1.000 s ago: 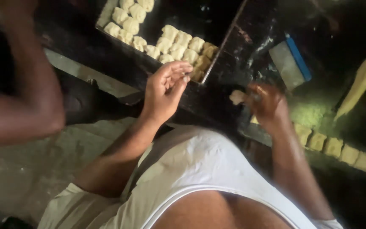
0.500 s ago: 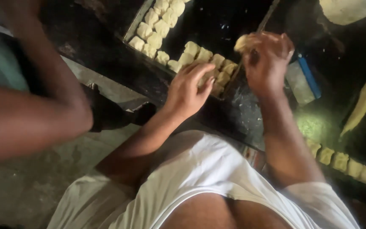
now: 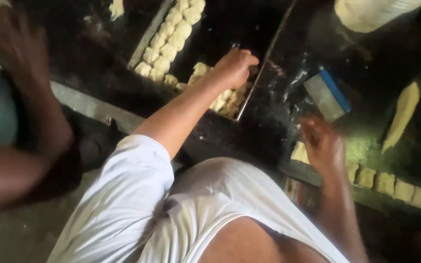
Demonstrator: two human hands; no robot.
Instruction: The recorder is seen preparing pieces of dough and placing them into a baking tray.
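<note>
A head-worn camera looks down on a person in a white sleeveless shirt at a dark worktop. The left hand (image 3: 235, 65) reaches forward into a shallow dark metal baking tray (image 3: 144, 41), fingers curled loosely over pale, square-cut dough pieces (image 3: 171, 44) laid in rows there; whether it grips one cannot be told. The right hand (image 3: 322, 143) hovers, blurred, fingers spread open and holding nothing, above a row of cut dough blocks (image 3: 391, 187) along the worktop edge. Just beyond it lies a blue-handled metal scraper (image 3: 327, 95). Another person's arm (image 3: 20, 146) enters from the left.
</note>
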